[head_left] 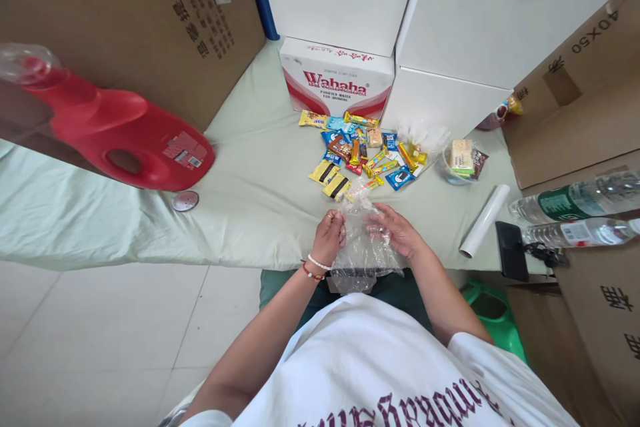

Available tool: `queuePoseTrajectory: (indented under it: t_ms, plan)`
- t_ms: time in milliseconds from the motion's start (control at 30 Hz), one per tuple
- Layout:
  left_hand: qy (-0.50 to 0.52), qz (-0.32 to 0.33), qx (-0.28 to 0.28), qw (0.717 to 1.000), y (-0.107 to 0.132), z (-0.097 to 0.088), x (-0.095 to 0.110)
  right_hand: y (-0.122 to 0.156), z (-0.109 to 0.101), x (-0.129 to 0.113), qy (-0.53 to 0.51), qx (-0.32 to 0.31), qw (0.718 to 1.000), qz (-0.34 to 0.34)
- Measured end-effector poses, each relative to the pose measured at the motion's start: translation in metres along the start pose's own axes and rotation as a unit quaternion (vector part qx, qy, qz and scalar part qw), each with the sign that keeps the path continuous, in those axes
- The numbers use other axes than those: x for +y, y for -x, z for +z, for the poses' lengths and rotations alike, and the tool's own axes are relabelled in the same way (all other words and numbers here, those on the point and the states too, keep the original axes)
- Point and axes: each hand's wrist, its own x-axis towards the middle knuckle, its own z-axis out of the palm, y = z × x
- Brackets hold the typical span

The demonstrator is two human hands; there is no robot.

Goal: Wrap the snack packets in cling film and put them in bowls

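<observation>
A clear plastic bag (364,247) hangs between my hands at the table's front edge, its lower part over my lap. My left hand (330,233), with beaded bracelets at the wrist, is closed on the bag's left side. On the other side my right hand (393,230) has its fingers stretched out against or behind the film; the clear plastic partly covers them. Just beyond the bag lies a loose pile of small wrapped snacks (353,150). Two yellow packets with a dark band (330,180) are among the nearest to my left hand.
Behind the snacks stands a Wahaha carton (337,83). A big red detergent bottle (135,133) and a round lid (185,201) are at left. To the right are a clear tub of snacks (461,163), a white roll (485,220), a phone (511,251) and two water bottles (575,203).
</observation>
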Motion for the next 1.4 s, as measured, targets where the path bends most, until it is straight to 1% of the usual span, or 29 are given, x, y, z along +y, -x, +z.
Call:
queuePoseTrajectory:
  t_ms: [33,100,200,233,267,300,333,433,500,567,633,700,767,833,900,967,1033,1100,1167,1233,1300,1400]
  plan:
    - [0.0,-0.002,-0.011,1.0,0.001,0.001,-0.001,-0.003,0.0,-0.001,0.013,-0.004,1.0,0.012]
    - [0.002,0.003,0.0,1.0,0.0,-0.001,-0.003,-0.01,0.0,0.0,0.016,0.007,1.0,0.013]
    - [0.0,0.012,0.048,0.999,-0.006,-0.008,-0.005,-0.019,-0.001,0.004,-0.035,0.06,0.997,-0.036]
    - [-0.002,0.012,0.058,0.998,-0.007,-0.011,-0.006,-0.02,-0.002,0.005,-0.057,0.073,0.994,-0.059]
    - [-0.005,0.011,0.061,0.998,-0.008,-0.013,-0.006,-0.02,-0.003,0.006,-0.079,0.074,0.991,-0.079]
    - [-0.008,0.01,0.058,0.998,-0.008,-0.015,-0.007,-0.019,-0.003,0.006,-0.097,0.059,0.99,-0.09]
    - [-0.01,0.008,0.051,0.999,-0.007,-0.016,-0.007,-0.018,-0.004,0.005,-0.11,0.03,0.989,-0.089]
    - [-0.018,-0.006,0.008,1.0,-0.002,-0.016,-0.006,-0.017,-0.012,-0.002,-0.107,-0.079,0.991,-0.034]
    - [-0.018,-0.017,-0.029,0.999,0.002,-0.014,-0.004,-0.022,-0.021,-0.01,-0.075,-0.124,0.989,-0.007]
    - [-0.013,-0.024,-0.063,0.998,0.006,-0.015,0.0,-0.029,-0.034,-0.018,-0.032,-0.147,0.989,0.0]
    - [0.0,-0.028,-0.096,0.995,0.01,-0.017,0.006,-0.036,-0.045,-0.025,0.01,-0.157,0.988,0.003]
    - [0.024,-0.032,-0.125,0.991,0.014,-0.02,0.011,-0.04,-0.048,-0.028,0.042,-0.162,0.986,0.006]
    - [0.045,-0.043,-0.154,0.986,0.018,-0.022,0.016,-0.041,-0.04,-0.025,0.057,-0.171,0.984,0.003]
    - [0.054,-0.059,-0.179,0.981,0.021,-0.023,0.017,-0.041,-0.021,-0.017,0.069,-0.186,0.98,0.001]
    - [0.059,-0.07,-0.188,0.978,0.022,-0.023,0.017,-0.04,0.002,-0.006,0.094,-0.192,0.977,-0.003]
    - [0.062,-0.067,-0.169,0.981,0.021,-0.026,0.015,-0.042,0.02,0.003,0.126,-0.167,0.978,-0.015]
    - [0.054,-0.055,-0.129,0.989,0.018,-0.031,0.012,-0.045,0.026,0.008,0.15,-0.114,0.981,-0.033]
    - [0.038,-0.046,-0.088,0.994,0.015,-0.037,0.01,-0.048,0.019,0.007,0.154,-0.051,0.986,-0.044]
    - [0.023,-0.041,-0.056,0.997,0.011,-0.043,0.008,-0.049,0.004,0.001,0.134,0.011,0.989,-0.054]
    - [0.008,-0.034,-0.035,0.999,0.007,-0.046,0.006,-0.049,-0.012,-0.007,0.1,0.064,0.991,-0.066]
    - [-0.013,-0.02,-0.018,1.0,0.002,-0.044,0.004,-0.045,-0.022,-0.012,0.077,0.098,0.989,-0.074]
    - [-0.041,-0.004,-0.003,0.999,-0.004,-0.036,0.0,-0.036,-0.021,-0.009,0.106,0.13,0.984,-0.066]
